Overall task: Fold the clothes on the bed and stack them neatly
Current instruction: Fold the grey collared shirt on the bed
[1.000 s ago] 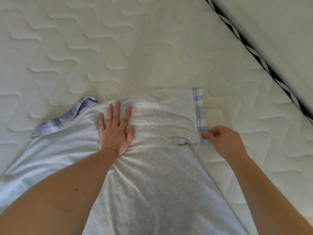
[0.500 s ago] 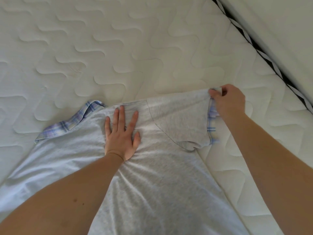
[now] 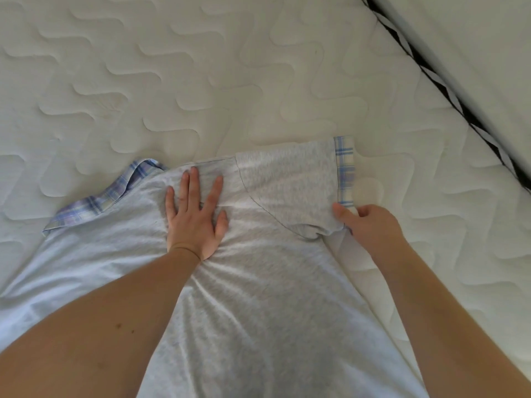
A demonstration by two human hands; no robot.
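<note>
A light grey shirt (image 3: 258, 297) with blue plaid trim lies spread on the white quilted mattress (image 3: 201, 67). Its plaid collar (image 3: 100, 196) lies to the left. The right sleeve (image 3: 290, 182) lies flat, its plaid cuff (image 3: 344, 168) pointing right. My left hand (image 3: 195, 214) presses flat on the shirt's shoulder area, fingers spread. My right hand (image 3: 365, 222) pinches the sleeve's lower corner by the cuff, thumb on top of the fabric.
The mattress edge with black-and-white piping (image 3: 448, 90) runs diagonally at the upper right, with a pale surface (image 3: 488, 30) beyond it. Bare mattress stretches above and to the right of the shirt.
My right hand moved from the cuff's top corner, where it held the sleeve raised, down to its lower corner. The sleeve now lies flat. My left hand stayed pressed on the shirt.
</note>
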